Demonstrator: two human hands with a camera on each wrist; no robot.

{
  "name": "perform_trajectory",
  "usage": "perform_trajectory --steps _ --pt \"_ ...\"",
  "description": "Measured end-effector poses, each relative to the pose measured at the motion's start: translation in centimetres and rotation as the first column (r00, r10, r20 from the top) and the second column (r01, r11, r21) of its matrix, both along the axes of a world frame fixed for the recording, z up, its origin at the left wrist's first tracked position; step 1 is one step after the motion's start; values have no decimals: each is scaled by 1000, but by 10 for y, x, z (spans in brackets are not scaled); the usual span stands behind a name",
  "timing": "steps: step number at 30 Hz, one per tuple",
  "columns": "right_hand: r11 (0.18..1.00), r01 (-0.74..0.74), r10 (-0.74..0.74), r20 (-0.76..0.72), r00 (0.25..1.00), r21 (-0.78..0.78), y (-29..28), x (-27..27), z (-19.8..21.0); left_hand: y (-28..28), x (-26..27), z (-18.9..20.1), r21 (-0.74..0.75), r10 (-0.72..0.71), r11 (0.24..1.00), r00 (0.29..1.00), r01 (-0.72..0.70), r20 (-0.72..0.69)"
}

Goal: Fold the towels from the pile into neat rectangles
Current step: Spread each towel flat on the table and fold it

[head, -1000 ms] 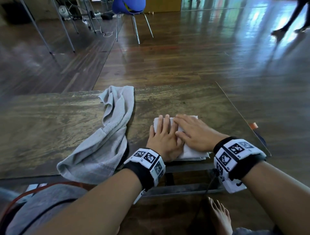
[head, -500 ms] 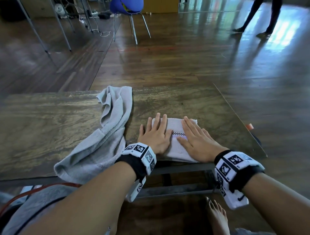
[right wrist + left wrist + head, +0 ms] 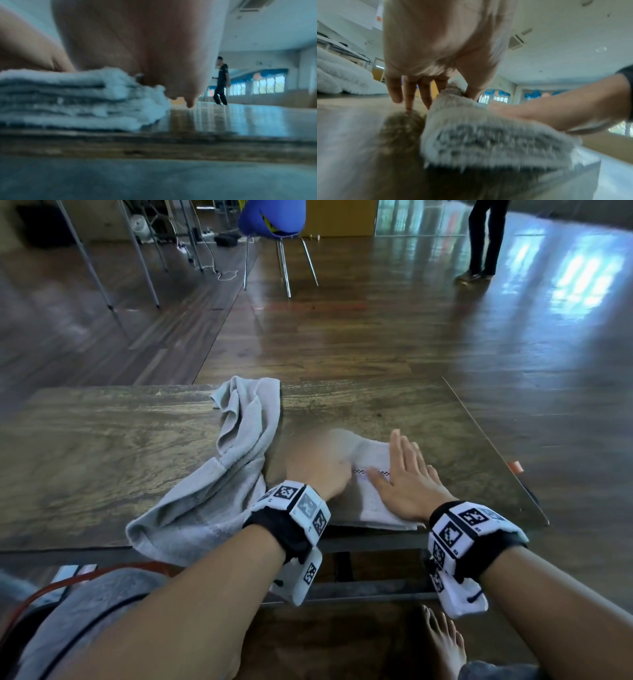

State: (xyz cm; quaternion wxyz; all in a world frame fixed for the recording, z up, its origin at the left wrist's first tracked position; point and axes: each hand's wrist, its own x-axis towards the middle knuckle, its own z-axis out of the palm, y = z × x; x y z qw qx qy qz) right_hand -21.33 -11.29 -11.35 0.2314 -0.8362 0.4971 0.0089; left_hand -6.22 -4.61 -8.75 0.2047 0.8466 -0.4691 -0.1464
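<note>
A white towel (image 3: pixel 371 451), folded small with a checkered stripe, lies near the front right of the wooden table (image 3: pixel 102 457). My left hand (image 3: pixel 318 463) is blurred with motion at the towel's left side. The left wrist view shows the left hand (image 3: pixel 452 86) pinching a raised edge of the white towel (image 3: pixel 488 135) between thumb and fingers. My right hand (image 3: pixel 407 477) lies flat on the towel's right half, fingers straight. Under the right hand (image 3: pixel 137 40) the white towel (image 3: pixel 68 101) shows several stacked layers. A crumpled grey towel (image 3: pixel 236 474) lies to the left.
The table's right edge (image 3: pixel 493 450) runs close past my right hand, with a small orange tag (image 3: pixel 515 465) by it. A blue chair (image 3: pixel 274 217) and a standing person (image 3: pixel 483 237) are on the floor beyond. My bare foot (image 3: pixel 445 642) is under the table.
My left hand was pressing flat on the white towel; now it has taken hold of the towel's left edge and is lifting it. The right hand stays flat. The person behind has walked left.
</note>
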Motion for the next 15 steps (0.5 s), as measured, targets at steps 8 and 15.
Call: perform_trajectory --steps 8,15 --pt "918 228 -360 443 821 324 26 46 54 39 13 79 -288 -56 952 862 -106 -504" --pt "955 -46 -188 714 675 294 93 104 145 158 89 161 -468 -52 850 846 -242 -531"
